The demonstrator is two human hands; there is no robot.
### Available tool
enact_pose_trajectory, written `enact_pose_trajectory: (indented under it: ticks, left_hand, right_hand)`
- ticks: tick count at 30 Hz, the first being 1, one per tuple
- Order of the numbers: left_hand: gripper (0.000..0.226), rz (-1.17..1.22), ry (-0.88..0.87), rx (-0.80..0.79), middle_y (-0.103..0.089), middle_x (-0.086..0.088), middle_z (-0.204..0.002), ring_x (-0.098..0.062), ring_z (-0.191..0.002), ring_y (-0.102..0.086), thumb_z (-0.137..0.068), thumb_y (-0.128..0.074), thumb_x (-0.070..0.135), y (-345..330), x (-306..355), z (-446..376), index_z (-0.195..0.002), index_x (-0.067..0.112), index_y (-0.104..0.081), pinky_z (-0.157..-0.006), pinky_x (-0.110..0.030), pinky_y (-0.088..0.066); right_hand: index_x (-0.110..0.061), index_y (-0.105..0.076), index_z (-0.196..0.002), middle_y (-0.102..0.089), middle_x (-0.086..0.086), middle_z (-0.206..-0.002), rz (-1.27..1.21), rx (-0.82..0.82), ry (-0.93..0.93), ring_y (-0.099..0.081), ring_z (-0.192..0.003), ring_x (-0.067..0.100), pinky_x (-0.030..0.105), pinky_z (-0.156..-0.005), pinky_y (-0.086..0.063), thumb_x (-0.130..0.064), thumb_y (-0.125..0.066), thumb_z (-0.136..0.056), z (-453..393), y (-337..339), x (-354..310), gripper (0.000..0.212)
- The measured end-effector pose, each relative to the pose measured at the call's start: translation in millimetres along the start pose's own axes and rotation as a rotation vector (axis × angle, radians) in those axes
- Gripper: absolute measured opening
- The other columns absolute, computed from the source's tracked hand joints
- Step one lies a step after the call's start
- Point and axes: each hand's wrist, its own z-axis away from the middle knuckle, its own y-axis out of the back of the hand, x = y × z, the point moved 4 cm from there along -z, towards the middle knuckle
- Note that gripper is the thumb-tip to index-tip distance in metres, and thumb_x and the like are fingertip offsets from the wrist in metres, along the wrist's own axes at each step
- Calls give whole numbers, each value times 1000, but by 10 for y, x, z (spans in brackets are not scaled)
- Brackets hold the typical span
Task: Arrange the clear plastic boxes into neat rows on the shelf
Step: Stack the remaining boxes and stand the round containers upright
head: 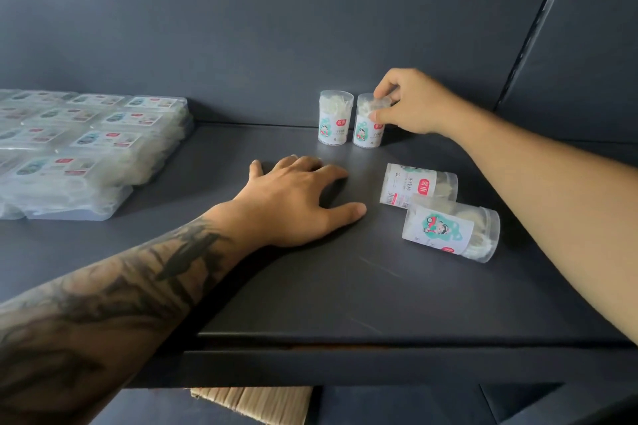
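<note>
So there's four clear tubs on the dark shelf (345, 304), all with a cartoon label and stuffed with pale little picks of some kind, can't really tell what exactly; two are upright at the back, side by side and pretty much touching, the left tub (334, 117) and the right tub (370, 122), both close to the back wall; the other two are lying on their sides nearer the front right, the far one (417, 186) with its lid end pointing right, and the near one (450, 233) just in front of it, touching or close to it. Over on the left there's a block of flat boxes (83, 152), clear plastic, stacked and laid in rows, same sort of labels on top; what's inside is too blurry to make out. Hands: the right hand (409, 103) is pinching the top of the right tub, fingers curled over the lid and thumb on its front; the left hand (300, 198) is lying flat on the shelf, fingers spread and relaxed, holding nothing, between the flat boxes and the fallen tubs.
</note>
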Motion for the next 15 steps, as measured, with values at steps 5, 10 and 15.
enact_pose_trajectory:
  ticks: [5,10,15]
  left_hand:
    - [73,6,6,0,-40,16,-152,-15,-147,-30,-82,-31,92,-2,-7,-17,-142,52,-38,-114,-66,-22]
    - [71,2,8,-15,-42,16,-151,-15,-145,-33,-82,-33,92,15,-5,-18,-141,52,-39,-115,-63,-22]
    - [60,14,-3,54,-53,11,-138,-17,-132,-49,-87,-40,84,116,24,20,-133,47,-53,-114,-52,-32]
  right_hand:
    - [-23,-62,-107,-65,8,-107,-34,-20,-10,-66,-95,30,50,-89,-57,-26,-80,-83,-38,-61,-41,30]
    - [-27,-60,-107,-67,4,-110,-81,-29,-39,-67,-96,26,49,-90,-58,-29,-82,-78,0,-51,-50,36]
    - [-25,-56,-129,-53,-1,-126,-63,26,-36,-55,-110,15,32,-91,-43,-33,-79,-87,209,141,-30,48]
